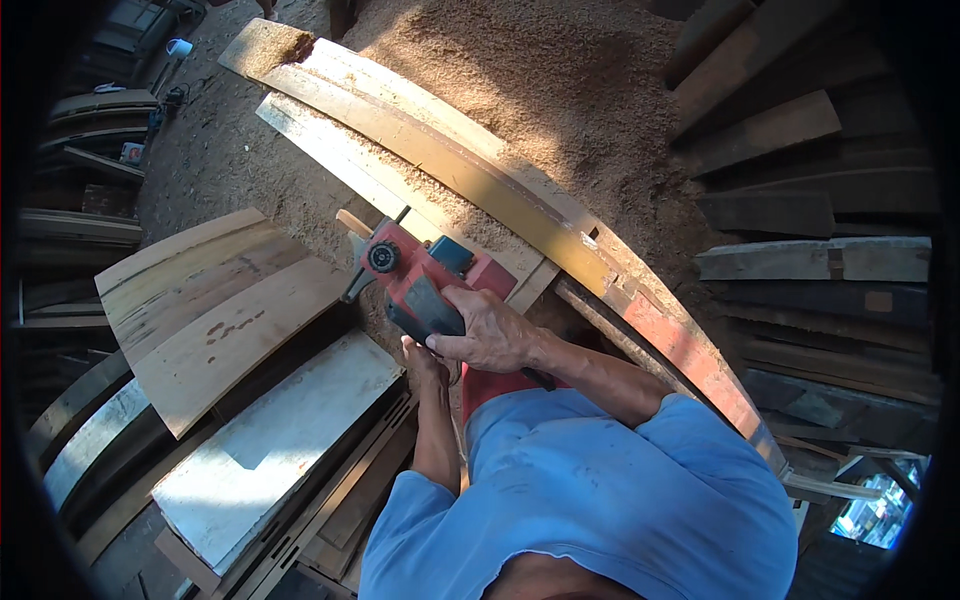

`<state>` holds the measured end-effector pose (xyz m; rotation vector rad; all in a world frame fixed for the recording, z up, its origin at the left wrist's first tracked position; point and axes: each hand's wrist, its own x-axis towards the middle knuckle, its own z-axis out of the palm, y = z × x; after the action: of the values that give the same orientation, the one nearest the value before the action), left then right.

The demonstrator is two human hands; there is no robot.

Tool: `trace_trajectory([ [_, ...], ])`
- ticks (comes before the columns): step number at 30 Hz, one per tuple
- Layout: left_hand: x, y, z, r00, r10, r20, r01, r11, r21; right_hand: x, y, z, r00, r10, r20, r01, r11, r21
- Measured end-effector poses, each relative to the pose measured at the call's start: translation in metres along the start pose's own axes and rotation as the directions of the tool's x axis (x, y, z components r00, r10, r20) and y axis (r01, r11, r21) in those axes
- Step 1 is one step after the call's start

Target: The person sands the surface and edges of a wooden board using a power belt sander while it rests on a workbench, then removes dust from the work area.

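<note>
A red power planer (408, 284) with a black round knob and a dark grey handle is held in front of my body. My right hand (487, 330) lies over its handle, fingers closed around it. Lower on the tool's left side, my left hand (426, 366) is against the body with the thumb up; its other fingers are mostly hidden beneath. A piece of light wood (352, 223) shows at the tool's far left end. Beside the planer, a pale plank (335, 152) runs along a long yellowish beam (440, 170).
Wood shavings (520, 70) cover the ground beyond the beam. Wide boards (215, 300) and a whitish board (285, 440) lie at my left. Stacked dark timbers (830, 210) line the right side. A white cup (179, 47) stands at the far left.
</note>
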<state>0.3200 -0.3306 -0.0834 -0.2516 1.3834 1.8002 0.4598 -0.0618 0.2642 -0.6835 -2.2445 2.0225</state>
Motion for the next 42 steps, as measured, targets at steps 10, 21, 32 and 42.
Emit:
trace_trajectory([
  [10,-0.173,0.042,0.147,0.957,0.262,0.123,-0.283,0.765,0.579,-0.072,0.064,0.002,0.980,0.177,-0.090,-0.186,0.977,-0.102],
  [21,-0.177,0.027,0.203,0.960,0.259,0.107,-0.248,0.607,0.755,-0.082,0.102,0.001,0.971,0.191,-0.147,-0.205,0.975,-0.088],
  [32,-0.006,0.104,0.185,0.910,0.400,0.105,-0.380,0.709,0.594,0.098,0.064,-0.003,0.983,0.049,-0.180,-0.077,0.985,-0.156],
  [42,0.124,0.242,0.201,0.858,0.489,0.159,-0.491,0.686,0.538,0.273,0.017,-0.009,0.988,-0.040,-0.150,0.018,0.990,-0.143],
])
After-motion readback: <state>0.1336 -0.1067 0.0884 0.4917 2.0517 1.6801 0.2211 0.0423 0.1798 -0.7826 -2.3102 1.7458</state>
